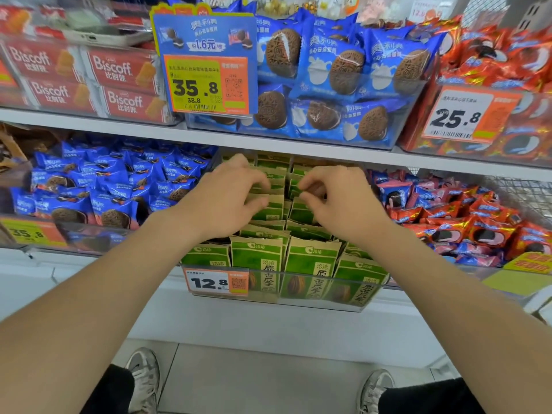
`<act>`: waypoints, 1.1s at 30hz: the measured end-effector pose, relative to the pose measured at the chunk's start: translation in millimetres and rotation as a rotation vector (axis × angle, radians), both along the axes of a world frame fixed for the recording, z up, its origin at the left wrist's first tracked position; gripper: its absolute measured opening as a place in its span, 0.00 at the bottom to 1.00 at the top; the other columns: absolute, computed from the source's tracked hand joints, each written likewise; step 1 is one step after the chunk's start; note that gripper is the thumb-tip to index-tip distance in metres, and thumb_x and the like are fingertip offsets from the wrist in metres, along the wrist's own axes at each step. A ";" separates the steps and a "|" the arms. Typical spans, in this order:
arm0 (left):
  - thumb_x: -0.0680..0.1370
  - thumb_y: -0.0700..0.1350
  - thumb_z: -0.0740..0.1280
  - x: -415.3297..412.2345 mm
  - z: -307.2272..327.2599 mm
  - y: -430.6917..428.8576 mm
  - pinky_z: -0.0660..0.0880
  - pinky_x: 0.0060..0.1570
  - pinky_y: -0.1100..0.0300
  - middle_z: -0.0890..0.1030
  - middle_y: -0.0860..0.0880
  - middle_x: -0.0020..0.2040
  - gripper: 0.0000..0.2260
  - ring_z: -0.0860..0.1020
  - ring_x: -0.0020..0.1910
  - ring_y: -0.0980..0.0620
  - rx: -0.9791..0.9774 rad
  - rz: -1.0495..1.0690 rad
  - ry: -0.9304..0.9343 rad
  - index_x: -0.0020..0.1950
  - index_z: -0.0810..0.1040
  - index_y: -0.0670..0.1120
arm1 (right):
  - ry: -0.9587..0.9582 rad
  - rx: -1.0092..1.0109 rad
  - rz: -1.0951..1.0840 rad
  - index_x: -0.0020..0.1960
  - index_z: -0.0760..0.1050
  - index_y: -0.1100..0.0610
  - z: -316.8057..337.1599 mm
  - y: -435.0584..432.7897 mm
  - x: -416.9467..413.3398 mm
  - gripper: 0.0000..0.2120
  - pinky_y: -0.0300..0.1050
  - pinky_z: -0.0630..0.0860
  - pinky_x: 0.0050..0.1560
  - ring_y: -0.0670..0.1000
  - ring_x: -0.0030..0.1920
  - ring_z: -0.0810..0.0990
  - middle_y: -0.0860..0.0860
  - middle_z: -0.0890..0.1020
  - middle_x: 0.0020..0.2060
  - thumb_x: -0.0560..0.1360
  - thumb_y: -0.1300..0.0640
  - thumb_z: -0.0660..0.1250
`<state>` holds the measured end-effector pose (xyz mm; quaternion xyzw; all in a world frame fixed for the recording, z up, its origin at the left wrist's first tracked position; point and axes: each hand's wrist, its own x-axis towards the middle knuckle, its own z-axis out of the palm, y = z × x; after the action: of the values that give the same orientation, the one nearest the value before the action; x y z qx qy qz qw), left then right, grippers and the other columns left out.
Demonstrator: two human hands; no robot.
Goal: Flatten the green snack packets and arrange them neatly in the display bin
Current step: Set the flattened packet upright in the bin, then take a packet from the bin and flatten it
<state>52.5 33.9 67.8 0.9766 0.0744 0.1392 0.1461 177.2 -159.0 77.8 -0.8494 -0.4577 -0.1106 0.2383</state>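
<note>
Shop shelving (89,122), snacks on every level. The clear display bin (298,271) at centre frame holds the green packets (257,258) in upright rows. Left hand (230,195) and right hand (337,198) are mid-bin, each grip narrow, fingers curled onto packet tops. Judgement: press the tops flat evenly and square the rows; the lower-right packet leans and probably needs straightening.

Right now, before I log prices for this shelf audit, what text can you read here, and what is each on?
"Biscoff": red boxes.
"1.6元": blue sign.
"35.8", "38.8" beneath: orange tag.
"25.8": upper right tag.
"12.8": white tag on the display bin of green snack packets.
"洽洽": those packets.
"35.8": lower left tag.
Barcodes, fine print: too small to read.
</note>
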 end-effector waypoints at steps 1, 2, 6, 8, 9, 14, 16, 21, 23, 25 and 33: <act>0.84 0.55 0.67 1.5 0.0 -1.2 0.74 0.64 0.38 0.76 0.50 0.59 0.13 0.76 0.62 0.44 0.016 0.026 0.012 0.67 0.81 0.55 | -0.010 -0.015 0.030 0.61 0.85 0.54 -3.9 7.1 -1.8 0.10 0.37 0.73 0.62 0.46 0.52 0.84 0.46 0.87 0.51 0.81 0.56 0.73; 0.85 0.55 0.66 2.8 0.1 -2.3 0.74 0.64 0.36 0.78 0.51 0.59 0.13 0.77 0.61 0.43 0.027 0.042 0.048 0.68 0.81 0.55 | 0.001 -0.043 0.047 0.65 0.83 0.54 -8.2 13.6 -2.1 0.13 0.38 0.72 0.63 0.48 0.56 0.84 0.48 0.87 0.56 0.81 0.56 0.72; 0.86 0.52 0.63 -1.0 0.9 -4.3 0.72 0.60 0.41 0.82 0.54 0.48 0.11 0.77 0.49 0.49 0.007 0.057 0.141 0.53 0.86 0.54 | 0.073 -0.165 -0.055 0.60 0.85 0.52 -16.0 31.6 6.8 0.11 0.48 0.80 0.61 0.52 0.54 0.85 0.50 0.88 0.51 0.78 0.58 0.74; 0.85 0.50 0.63 -5.9 3.6 -4.0 0.74 0.58 0.43 0.86 0.52 0.46 0.12 0.77 0.39 0.57 -0.017 0.030 0.147 0.52 0.87 0.52 | 0.040 -0.203 -0.098 0.53 0.87 0.48 -13.9 35.5 10.6 0.10 0.53 0.84 0.57 0.52 0.49 0.84 0.48 0.86 0.49 0.75 0.59 0.74; 0.85 0.49 0.64 -7.9 4.9 -3.3 0.74 0.55 0.45 0.87 0.52 0.44 0.13 0.77 0.34 0.59 -0.035 0.012 0.151 0.51 0.88 0.50 | 0.030 -0.232 -0.100 0.53 0.87 0.46 -12.4 37.3 10.7 0.10 0.54 0.84 0.54 0.52 0.48 0.83 0.48 0.86 0.49 0.74 0.58 0.76; 0.86 0.49 0.63 -15.0 5.9 0.0 0.67 0.36 0.57 0.79 0.58 0.30 0.14 0.76 0.29 0.64 -0.070 -0.049 0.181 0.50 0.88 0.46 | -0.066 -0.324 -0.109 0.51 0.87 0.46 -12.6 47.0 10.0 0.05 0.52 0.83 0.50 0.55 0.51 0.83 0.50 0.85 0.50 0.75 0.52 0.77; 0.86 0.49 0.63 -16.5 4.8 2.8 0.68 0.32 0.63 0.77 0.56 0.28 0.15 0.74 0.27 0.60 -0.075 -0.055 0.187 0.53 0.87 0.44 | -0.038 -0.299 -0.105 0.46 0.87 0.46 -11.5 49.7 9.9 0.03 0.54 0.82 0.55 0.53 0.50 0.83 0.46 0.85 0.45 0.75 0.53 0.76; 0.85 0.48 0.68 -14.5 8.3 7.1 0.74 0.62 0.65 0.87 0.55 0.60 0.12 0.83 0.58 0.60 -0.173 -0.019 0.161 0.67 0.85 0.51 | 0.040 -0.068 -0.093 0.43 0.88 0.47 -15.4 56.4 6.6 0.07 0.49 0.85 0.45 0.47 0.43 0.83 0.43 0.84 0.38 0.75 0.58 0.74; 0.83 0.48 0.71 -9.3 6.9 11.7 0.78 0.64 0.59 0.88 0.56 0.55 0.08 0.84 0.56 0.60 -0.188 0.013 0.132 0.59 0.88 0.52 | 0.069 0.004 -0.089 0.45 0.88 0.48 -17.4 55.7 7.6 0.05 0.48 0.84 0.46 0.46 0.42 0.82 0.44 0.84 0.39 0.77 0.57 0.75; 0.82 0.47 0.73 -3.2 1.8 14.3 0.80 0.63 0.50 0.87 0.59 0.46 0.06 0.84 0.53 0.56 -0.151 0.056 0.111 0.52 0.90 0.53 | 0.090 0.115 -0.079 0.46 0.87 0.49 -15.8 53.9 10.5 0.03 0.47 0.84 0.47 0.44 0.40 0.82 0.44 0.84 0.38 0.78 0.56 0.76; 0.79 0.48 0.77 16.6 -8.5 8.0 0.82 0.58 0.41 0.82 0.56 0.41 0.02 0.83 0.54 0.47 -0.092 0.153 0.019 0.49 0.90 0.55 | 0.068 -0.190 -0.061 0.42 0.83 0.47 -22.1 48.0 12.9 0.08 0.59 0.79 0.63 0.52 0.47 0.81 0.46 0.84 0.40 0.77 0.57 0.75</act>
<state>69.1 42.0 59.4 0.9616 0.1565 0.1374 0.1789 190.1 -110.9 55.7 -0.8849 -0.4318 -0.0450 0.1687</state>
